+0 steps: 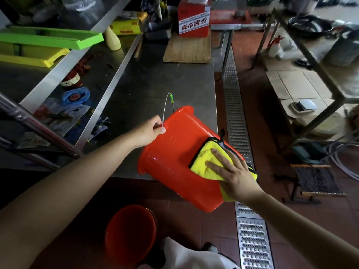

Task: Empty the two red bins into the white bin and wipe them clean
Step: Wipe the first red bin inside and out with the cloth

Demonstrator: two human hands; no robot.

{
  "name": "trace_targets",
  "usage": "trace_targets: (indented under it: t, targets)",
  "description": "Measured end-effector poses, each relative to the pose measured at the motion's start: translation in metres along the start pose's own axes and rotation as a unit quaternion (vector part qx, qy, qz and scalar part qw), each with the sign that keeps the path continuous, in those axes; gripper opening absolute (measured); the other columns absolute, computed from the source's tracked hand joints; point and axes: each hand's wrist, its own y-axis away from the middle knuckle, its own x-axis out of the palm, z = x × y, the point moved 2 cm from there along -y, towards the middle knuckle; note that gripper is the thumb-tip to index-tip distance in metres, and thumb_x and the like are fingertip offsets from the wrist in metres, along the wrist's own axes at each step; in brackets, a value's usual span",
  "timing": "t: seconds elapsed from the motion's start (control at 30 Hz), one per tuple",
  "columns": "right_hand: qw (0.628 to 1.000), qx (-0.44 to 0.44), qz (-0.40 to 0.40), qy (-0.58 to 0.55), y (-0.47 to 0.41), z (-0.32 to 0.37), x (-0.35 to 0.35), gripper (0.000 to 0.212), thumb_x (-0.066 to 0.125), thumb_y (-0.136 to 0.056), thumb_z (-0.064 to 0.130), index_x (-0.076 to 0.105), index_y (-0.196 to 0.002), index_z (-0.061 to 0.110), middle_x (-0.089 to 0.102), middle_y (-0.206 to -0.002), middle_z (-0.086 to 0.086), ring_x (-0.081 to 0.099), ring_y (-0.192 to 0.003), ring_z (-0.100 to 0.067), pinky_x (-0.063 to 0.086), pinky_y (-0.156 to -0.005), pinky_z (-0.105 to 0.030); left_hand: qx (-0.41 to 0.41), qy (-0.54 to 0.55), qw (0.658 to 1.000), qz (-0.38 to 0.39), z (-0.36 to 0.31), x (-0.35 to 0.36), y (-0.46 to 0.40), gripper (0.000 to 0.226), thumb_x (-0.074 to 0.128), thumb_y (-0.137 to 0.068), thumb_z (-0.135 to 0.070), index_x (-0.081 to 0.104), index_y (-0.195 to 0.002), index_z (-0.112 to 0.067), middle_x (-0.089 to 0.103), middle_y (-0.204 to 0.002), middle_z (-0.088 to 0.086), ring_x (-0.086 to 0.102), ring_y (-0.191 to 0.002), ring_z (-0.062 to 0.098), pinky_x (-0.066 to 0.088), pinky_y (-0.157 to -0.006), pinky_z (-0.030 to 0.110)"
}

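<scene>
While you are tipping the glossy red plastic bin (180, 158) on its side over the near edge of the stainless steel desk (151, 88), you are working through the wiping step, not the emptying one. Your left hand (149, 131) is closed in a pinch on the thin wire bail handle (165, 111) just beside the bin's rim, steadying the bin with its mouth turned away toward the desk and its base hanging out past the near edge toward you. Your right hand (231, 169) is lying flat and open, fingers spread, pressing a folded yellow microfibre cloth with a dark border (206, 162) against the outer wall of the bin; it is holding the cloth by pressure, not by a closed grip.

A second red plastic bin (131, 235) is standing upright on the reddish tiled floor (219, 226) below the desk's near edge, close to your feet. Its inside is in shadow, so whether it is already emptied or wiped cannot be told. No white bin is showing in this view.

Judging from how things lie, the outside wall is being cleaned now, and the inside of this bin cannot be seen. The next move is probably calling for you to sweep the cloth around the wall while turning the bin with the handle, keeping that pinch firm so the smooth plastic is not slipping off the desk's edge.
</scene>
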Motion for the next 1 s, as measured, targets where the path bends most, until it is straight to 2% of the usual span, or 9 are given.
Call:
trace_targets:
  t: [0.1,0.3,0.37,0.43,0.6,0.7,0.77,0.87,1.0]
  targets:
    - [1.0,0.001,0.002,-0.016,-0.017,0.005,-0.002,0.068,0.052,-0.082,0.025,0.046,-0.148,0.037,0.024,-0.165,0.002,0.026,-0.148,-0.036,0.037,-0.103,-0.054,0.009,0.01,1.0,0.011,0.003,-0.002,0.003,0.018,0.054,-0.097,-0.041,0.046,-0.085,-0.031,0.056,-0.083,-0.003,0.057,-0.077,0.013,0.041,-0.06,0.027]
    - [1.0,-0.015,0.003,-0.023,-0.117,0.041,-0.004,0.066,0.062,-0.089,0.033,0.039,-0.15,0.042,0.02,-0.166,0.006,0.021,-0.15,-0.034,0.03,-0.11,-0.055,0.02,0.037,0.999,0.021,0.015,-0.002,0.017,0.017,0.058,-0.096,-0.035,0.047,-0.087,-0.027,0.062,-0.09,0.007,0.06,-0.081,0.023,0.051,-0.074,0.046]
    - [0.999,-0.004,0.018,-0.027,-0.147,0.055,-0.004,0.064,0.061,-0.091,0.036,0.038,-0.15,0.043,0.019,-0.166,0.007,0.018,-0.15,-0.033,0.028,-0.111,-0.056,0.008,0.035,0.999,0.013,0.021,0.0,0.023,0.016,0.057,-0.097,-0.033,0.046,-0.087,-0.027,0.061,-0.088,0.008,0.059,-0.079,0.022,0.05,-0.07,0.047]
    - [0.999,0.002,0.027,-0.024,-0.156,0.061,-0.003,0.062,0.06,-0.092,0.037,0.039,-0.15,0.044,0.02,-0.165,0.008,0.018,-0.151,-0.032,0.028,-0.11,-0.056,-0.002,0.03,1.0,-0.003,0.027,0.003,0.029,0.017,0.056,-0.097,-0.035,0.044,-0.085,-0.031,0.06,-0.087,0.004,0.059,-0.077,0.017,0.047,-0.063,0.04]
    - [0.999,-0.014,0.032,-0.01,-0.093,0.043,-0.002,0.059,0.051,-0.088,0.041,0.044,-0.147,0.043,0.022,-0.165,0.009,0.025,-0.149,-0.033,0.032,-0.11,-0.051,-0.016,0.034,0.998,-0.044,0.032,0.013,0.04,0.023,0.058,-0.095,-0.039,0.041,-0.081,-0.032,0.056,-0.08,-0.003,0.056,-0.073,0.013,0.04,-0.059,0.03]
    - [1.0,-0.009,0.007,-0.006,-0.043,0.029,0.002,0.063,0.064,-0.083,0.036,0.049,-0.144,0.041,0.026,-0.164,0.008,0.028,-0.148,-0.033,0.037,-0.106,-0.052,-0.033,0.018,0.998,-0.047,0.032,0.015,0.045,0.021,0.057,-0.096,-0.04,0.041,-0.084,-0.031,0.058,-0.081,-0.002,0.057,-0.072,0.012,0.036,-0.056,0.028]
    - [1.0,-0.015,-0.013,-0.005,-0.013,0.021,0.006,0.066,0.068,-0.081,0.033,0.049,-0.144,0.041,0.025,-0.164,0.007,0.026,-0.15,-0.031,0.039,-0.105,-0.052,-0.041,0.011,0.998,-0.047,0.033,0.016,0.05,0.02,0.056,-0.097,-0.04,0.041,-0.085,-0.032,0.059,-0.081,-0.001,0.058,-0.071,0.012,0.036,-0.055,0.027]
    - [0.999,-0.022,-0.024,0.003,0.019,0.014,0.01,0.067,0.06,-0.081,0.031,0.046,-0.146,0.042,0.023,-0.165,0.006,0.025,-0.15,-0.031,0.037,-0.105,-0.051,-0.045,0.019,0.998,-0.047,0.033,0.018,0.057,0.017,0.055,-0.097,-0.039,0.044,-0.088,-0.03,0.06,-0.081,0.0,0.059,-0.072,0.014,0.039,-0.056,0.028]
    - [0.999,-0.018,-0.03,-0.017,0.022,0.016,0.009,0.067,0.059,-0.083,0.033,0.044,-0.147,0.042,0.022,-0.165,0.006,0.027,-0.149,-0.033,0.037,-0.105,-0.052,-0.041,0.035,0.997,-0.058,0.035,0.018,0.067,0.015,0.057,-0.096,-0.037,0.047,-0.09,-0.027,0.061,-0.085,-0.003,0.06,-0.077,0.014,0.042,-0.061,0.028]
